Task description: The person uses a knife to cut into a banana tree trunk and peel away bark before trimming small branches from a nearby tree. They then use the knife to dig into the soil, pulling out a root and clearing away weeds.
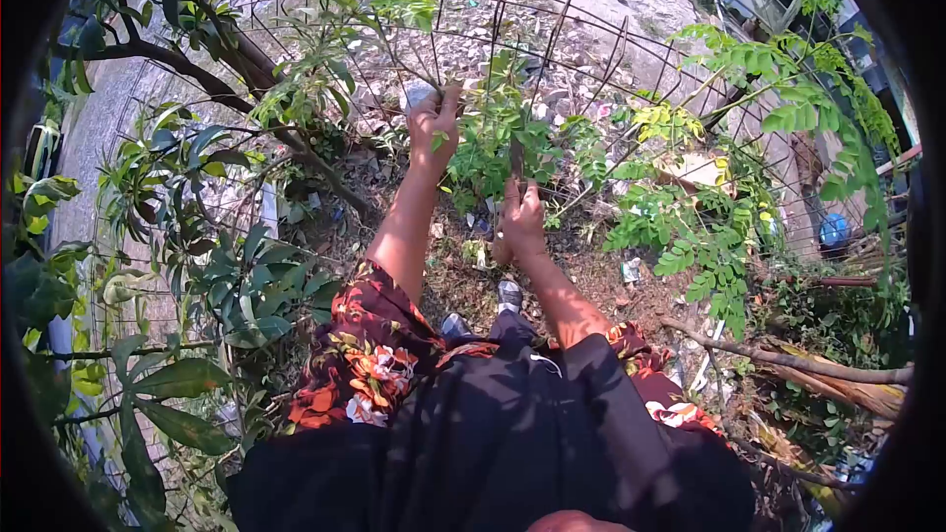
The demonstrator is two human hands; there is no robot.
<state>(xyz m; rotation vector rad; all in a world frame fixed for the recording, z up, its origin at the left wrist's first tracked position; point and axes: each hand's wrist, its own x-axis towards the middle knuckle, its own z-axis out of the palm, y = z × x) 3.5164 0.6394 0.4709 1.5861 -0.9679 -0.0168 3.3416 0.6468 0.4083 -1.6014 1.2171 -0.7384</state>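
My left hand (434, 128) is raised at the wire fence, its fingers closed around what looks like a thin plant stem (435, 57). The grip itself is partly hidden. Lower and to the right, my right hand (522, 222) is closed on a dark, narrow, blade-like tool (515, 155) that points upward. Its exact kind cannot be made out. Between and beyond both hands grows a leafy green plant (483, 148), with leaves close to the tool. A pale grey object (419, 96) shows beside my left fingers.
A rusty wire fence (562, 15) curves across the front. At left, a tree branch (212, 84) and broad leaves (261, 286) crowd in. Feathery-leaved branches (709, 227) hang at right, above a cut branch (788, 360). A blue object (834, 230) lies far right. Rubble covers the ground.
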